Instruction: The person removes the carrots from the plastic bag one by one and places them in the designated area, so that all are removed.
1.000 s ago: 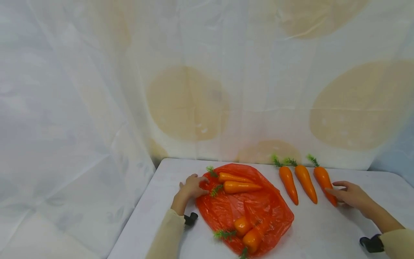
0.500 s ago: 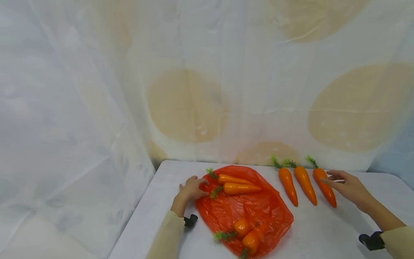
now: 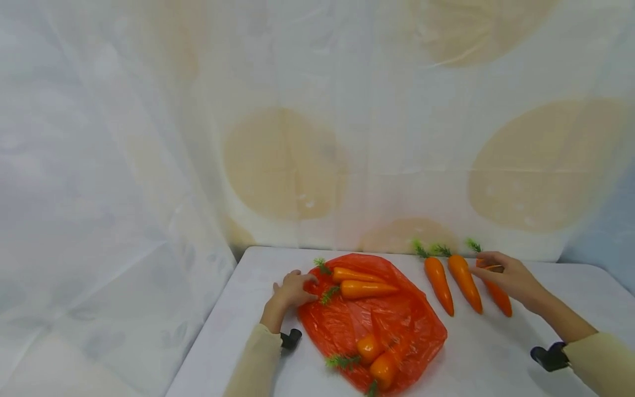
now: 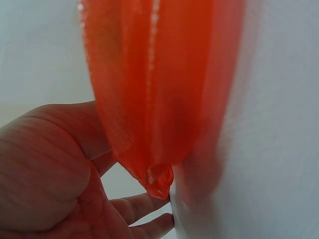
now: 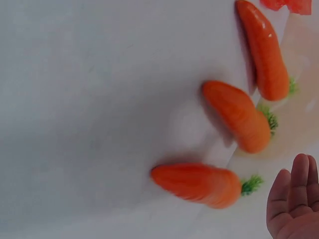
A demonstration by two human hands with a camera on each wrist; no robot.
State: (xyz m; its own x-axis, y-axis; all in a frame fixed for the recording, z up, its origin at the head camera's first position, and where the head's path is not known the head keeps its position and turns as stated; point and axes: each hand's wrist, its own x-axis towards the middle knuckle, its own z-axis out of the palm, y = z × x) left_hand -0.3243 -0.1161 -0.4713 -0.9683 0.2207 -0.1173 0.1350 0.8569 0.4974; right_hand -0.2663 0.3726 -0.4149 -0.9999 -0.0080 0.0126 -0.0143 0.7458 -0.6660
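A red plastic bag point(image 3: 421, 325) lies spread on the table, with carrots point(image 3: 369, 289) on it near its far left and more at its near side. At the bag's left edge, my left hand point(image 3: 294, 289) has loosely bent fingers, and the bag's folded edge point(image 4: 159, 184) hangs between them in the left wrist view. My right hand point(image 3: 511, 278) hovers over the upper part of the rightmost loose carrot point(image 3: 498, 298). In the right wrist view its fingers point(image 5: 299, 184) are extended, apart from that carrot point(image 5: 199, 184).
Two loose carrots point(image 3: 439, 284) lie left of the rightmost one, leafy tops toward the back. A white table point(image 3: 223, 342) carries everything. Patterned sheeting point(image 3: 397, 121) hangs behind the back edge and along the left side.
My right hand has moved left and away from me, from the rightmost carrot's lower end to over its top. My left hand, the bag and the carrots have stayed in place.
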